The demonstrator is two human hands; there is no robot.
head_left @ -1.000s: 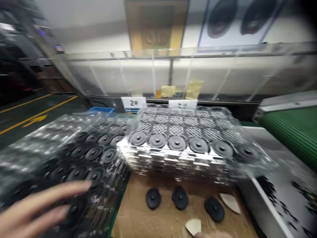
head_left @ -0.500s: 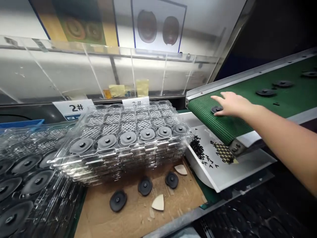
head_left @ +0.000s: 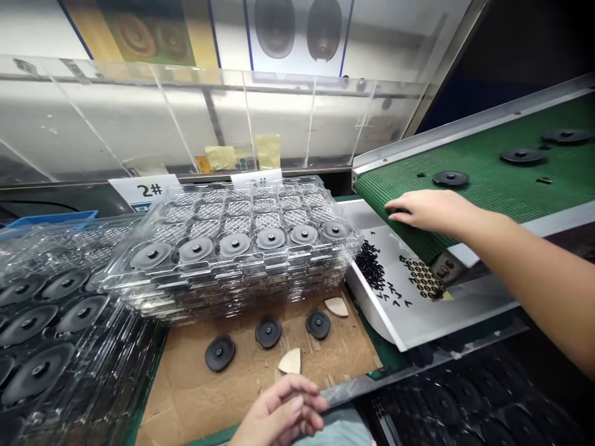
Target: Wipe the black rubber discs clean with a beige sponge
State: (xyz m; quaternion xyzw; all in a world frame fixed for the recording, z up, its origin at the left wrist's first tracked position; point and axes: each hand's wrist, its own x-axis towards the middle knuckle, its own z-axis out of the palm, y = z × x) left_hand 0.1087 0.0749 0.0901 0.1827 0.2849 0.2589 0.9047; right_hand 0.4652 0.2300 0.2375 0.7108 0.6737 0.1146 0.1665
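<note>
My right hand (head_left: 425, 210) reaches across to the near end of the green conveyor belt (head_left: 488, 186), its fingers curled down over a black rubber disc of which only a dark edge shows. Further discs (head_left: 450, 178) lie on the belt behind it. My left hand (head_left: 283, 412) rests at the bottom edge by the cardboard sheet (head_left: 195, 390), fingers curled in with nothing visible in them. A stack of clear blister trays (head_left: 232, 275) stands in the middle, its front row filled with black discs (head_left: 233, 244).
Three loose discs (head_left: 268, 332) and two beige wedge pieces (head_left: 290, 361) lie on the cardboard. A second tray stack with discs (head_left: 41, 334) sits at the left. Under the belt end is a white chute (head_left: 418, 322) with small black bits. A clear acrylic shield (head_left: 139, 124) closes the back.
My right hand has slid back along the belt toward its near end with the disc under it. My left hand has come into view at the bottom. The discs on the belt have advanced.
</note>
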